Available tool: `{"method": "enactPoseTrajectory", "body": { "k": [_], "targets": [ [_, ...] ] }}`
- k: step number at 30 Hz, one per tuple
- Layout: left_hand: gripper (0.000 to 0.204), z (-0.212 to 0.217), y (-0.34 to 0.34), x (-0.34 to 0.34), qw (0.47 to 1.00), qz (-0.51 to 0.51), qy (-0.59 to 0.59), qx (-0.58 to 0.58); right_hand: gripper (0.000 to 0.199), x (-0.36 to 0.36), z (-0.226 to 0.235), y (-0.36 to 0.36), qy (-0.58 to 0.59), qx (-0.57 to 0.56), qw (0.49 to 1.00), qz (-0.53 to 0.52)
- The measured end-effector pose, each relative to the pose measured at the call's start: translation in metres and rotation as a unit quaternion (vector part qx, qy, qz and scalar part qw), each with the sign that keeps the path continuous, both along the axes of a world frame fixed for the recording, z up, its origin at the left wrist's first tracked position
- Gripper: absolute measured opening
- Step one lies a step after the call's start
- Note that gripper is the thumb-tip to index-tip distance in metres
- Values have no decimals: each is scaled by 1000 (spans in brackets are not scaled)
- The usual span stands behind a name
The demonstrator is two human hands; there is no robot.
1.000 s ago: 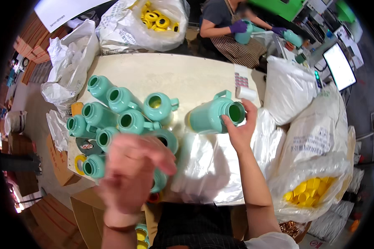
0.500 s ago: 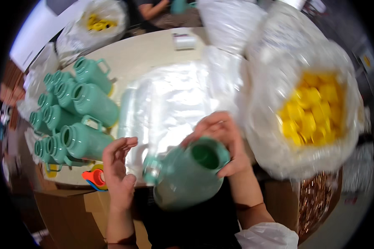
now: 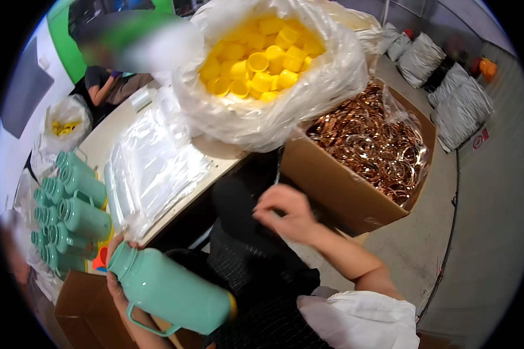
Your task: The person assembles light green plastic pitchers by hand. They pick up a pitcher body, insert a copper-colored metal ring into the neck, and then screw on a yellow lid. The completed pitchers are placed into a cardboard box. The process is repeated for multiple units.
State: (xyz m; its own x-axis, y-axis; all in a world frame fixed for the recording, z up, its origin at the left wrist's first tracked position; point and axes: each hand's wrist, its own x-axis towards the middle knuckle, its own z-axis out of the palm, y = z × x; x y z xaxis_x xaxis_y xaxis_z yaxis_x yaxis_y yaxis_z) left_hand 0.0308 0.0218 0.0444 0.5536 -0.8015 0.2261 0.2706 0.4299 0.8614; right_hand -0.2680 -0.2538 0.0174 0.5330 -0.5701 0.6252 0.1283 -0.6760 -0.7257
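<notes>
In my left hand (image 3: 115, 286) is a glossy mint-green jug (image 3: 174, 291) with a side handle and a yellow rim at its base. It lies tilted, its open mouth toward the upper left, and my fingers wrap round the neck end. My right hand (image 3: 288, 212) hovers over my lap, just left of a cardboard box (image 3: 332, 195). Its fingers are loosely bent, thumb a little apart, and I see nothing in them. Shiny copper-coloured rings (image 3: 378, 142) in a clear liner fill that box.
Several more green jugs (image 3: 84, 218) stand at the table's left end. Clear plastic bags (image 3: 157, 157) lie flat on the table (image 3: 105, 136). Yellow caps (image 3: 259, 61) fill a large plastic sack (image 3: 239, 125). Another person (image 3: 102, 87) sits beyond the table. White sacks (image 3: 463, 113) stand far right.
My view has swung right, bringing the box of rings into full sight. My right hand has let go of the jug and moved right; my left hand has taken it.
</notes>
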Motion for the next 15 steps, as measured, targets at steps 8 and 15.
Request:
{"method": "enactPoseTrajectory", "body": {
  "k": [8, 15],
  "targets": [
    [66, -36, 65, 36, 973, 191, -28, 129, 10, -207, 35, -157, 325, -69, 817, -472],
    [47, -52, -23, 10, 932, 110, -174, 300, 14, -204, -6, -223, 413, -144, 796, -418]
  ]
}}
